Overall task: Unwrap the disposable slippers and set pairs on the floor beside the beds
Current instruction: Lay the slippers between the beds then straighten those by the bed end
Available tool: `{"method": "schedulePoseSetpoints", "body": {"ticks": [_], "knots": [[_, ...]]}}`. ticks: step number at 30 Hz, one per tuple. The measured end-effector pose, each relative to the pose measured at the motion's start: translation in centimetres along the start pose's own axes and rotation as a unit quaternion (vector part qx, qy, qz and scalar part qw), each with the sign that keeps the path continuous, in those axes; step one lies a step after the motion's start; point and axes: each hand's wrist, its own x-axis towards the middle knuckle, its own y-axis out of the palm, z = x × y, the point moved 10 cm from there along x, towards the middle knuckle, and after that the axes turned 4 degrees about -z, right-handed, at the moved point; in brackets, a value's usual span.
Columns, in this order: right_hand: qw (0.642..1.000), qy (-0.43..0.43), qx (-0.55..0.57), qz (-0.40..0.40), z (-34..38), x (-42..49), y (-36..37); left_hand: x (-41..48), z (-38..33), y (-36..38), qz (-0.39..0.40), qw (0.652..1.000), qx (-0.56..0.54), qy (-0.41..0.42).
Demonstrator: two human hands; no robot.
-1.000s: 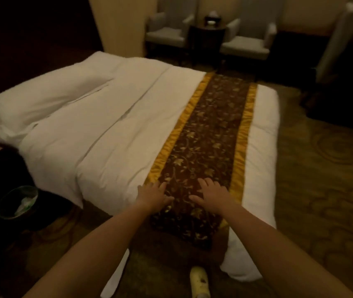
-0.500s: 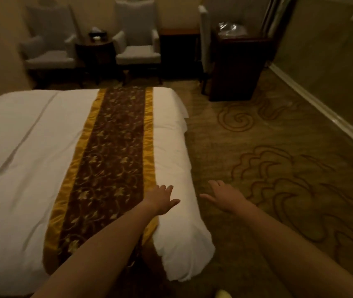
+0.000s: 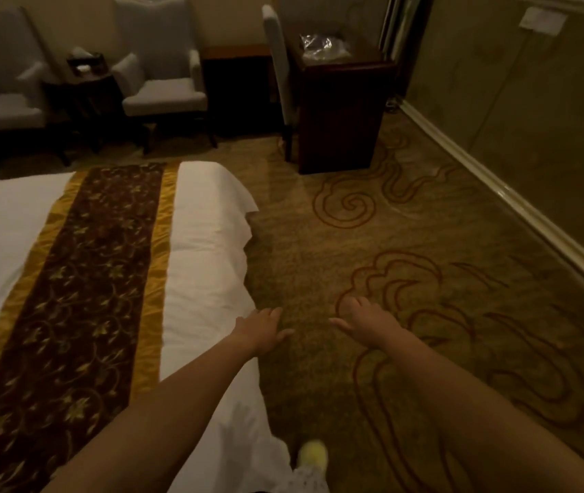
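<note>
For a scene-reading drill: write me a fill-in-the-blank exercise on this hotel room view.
1. Both hands, left hand and right hand, hold ____.
2. The runner across the bed is brown with ____ borders.
3. The crinkled plastic bag lies on the dark wooden ____.
4. The floor is covered with patterned ____.

Missing words: nothing; gold; desk; carpet

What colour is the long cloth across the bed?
Dark brown with gold leafy vines and shiny gold edges, the bed runner, head view.
</note>
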Motion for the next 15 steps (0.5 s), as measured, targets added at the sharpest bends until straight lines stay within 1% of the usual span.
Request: {"method": "schedulePoseSetpoints", "body": {"ticks": [7, 11, 15], "knots": [[0.998, -0.016, -0.040, 0.045, -3.9, 13.4, -3.3, 14.8, 0.0, -3.4, 0.035, 0.998, -0.051, -0.002], [0.997, -0.020, -0.049, 0.062, -4.9, 21.9, -6.6, 23.1, 0.6, -6.9, 0.061, 0.995, -0.081, -0.017], [0.997, -0.030, -0.024, 0.063, -5.0, 29.2, -10.6, 30.1, 1.3, -11.2, 0.056, 0.995, -0.082, -0.015]]}}
